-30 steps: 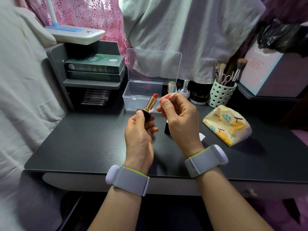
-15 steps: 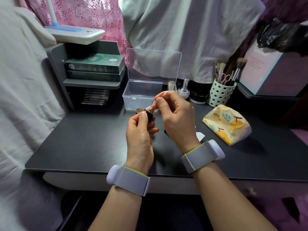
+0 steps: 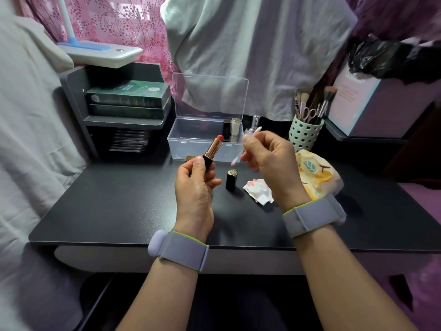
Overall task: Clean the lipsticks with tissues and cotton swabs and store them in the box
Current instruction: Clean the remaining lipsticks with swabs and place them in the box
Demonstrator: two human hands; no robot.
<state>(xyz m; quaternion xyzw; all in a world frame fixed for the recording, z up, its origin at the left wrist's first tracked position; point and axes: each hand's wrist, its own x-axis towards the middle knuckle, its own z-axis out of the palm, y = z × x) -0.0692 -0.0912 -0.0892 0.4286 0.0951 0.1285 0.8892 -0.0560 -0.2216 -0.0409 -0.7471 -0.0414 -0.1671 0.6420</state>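
My left hand (image 3: pixel 195 185) grips the black base of an open lipstick (image 3: pixel 213 149), its gold tube and red tip tilted up to the right. Apart to the right, my right hand (image 3: pixel 267 161) pinches a cotton swab (image 3: pixel 245 145) whose lower tip is stained pink. The lipstick's black cap (image 3: pixel 231 180) stands upright on the desk between my hands. Beside it lies a crumpled, red-stained tissue (image 3: pixel 259 191). Behind stands the clear plastic box (image 3: pixel 183 144), lid raised, with two lipsticks (image 3: pixel 231 130) upright at its right end.
A yellow tissue pack (image 3: pixel 317 173) lies right of my right hand. A perforated cup of brushes and scissors (image 3: pixel 304 133) and a small bottle (image 3: pixel 254 123) stand at the back. A grey shelf with green boxes (image 3: pixel 126 99) is at the back left. The desk's front edge (image 3: pixel 119 243) is near.
My right hand has drawn the swab away from the lipstick, to the right. The cap and the stained tissue, hidden behind my hands before, now show.
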